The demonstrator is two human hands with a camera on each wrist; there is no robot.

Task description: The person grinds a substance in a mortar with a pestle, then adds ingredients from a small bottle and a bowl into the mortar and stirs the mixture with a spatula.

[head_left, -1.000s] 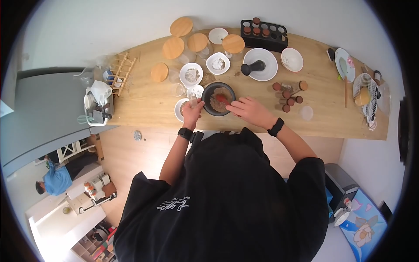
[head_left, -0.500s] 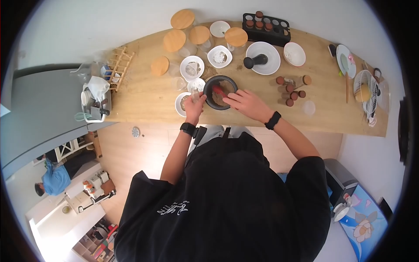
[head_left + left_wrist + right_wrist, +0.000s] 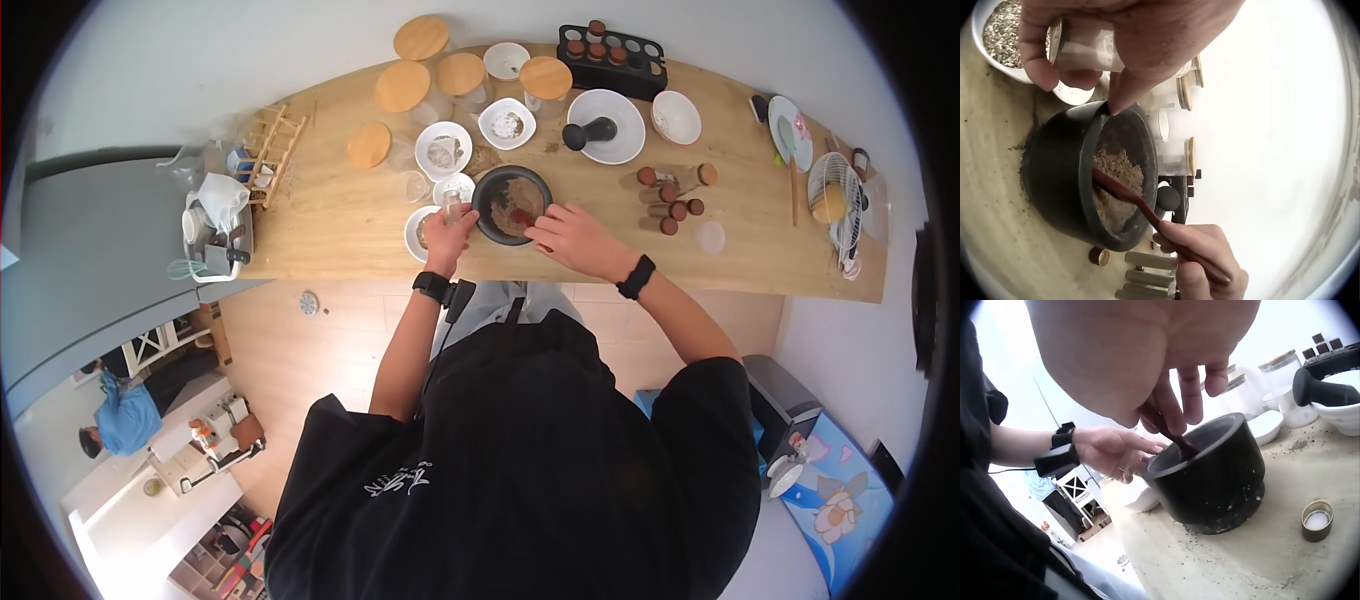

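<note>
A black mortar stands on the wooden table, with coarse brown powder inside. My right hand pinches the handle of a dark red-brown spoon, whose head dips into the powder. To the left of the mortar, my left hand holds a small clear glass jar in its curled fingers. The thumb of that hand lies on the mortar's rim in the left wrist view. Close under the left hand is a white bowl of speckled grains.
White bowls, one marked by a white bowl of powder, and wooden-lidded jars stand beyond the mortar. A black pestle lies in a larger white bowl. Right are several capped vials; behind is a black rack.
The spoon's head has shifted within the mortar, from its middle toward the near right side. The right hand moved slightly with it; the left hand keeps its hold on the jar.
</note>
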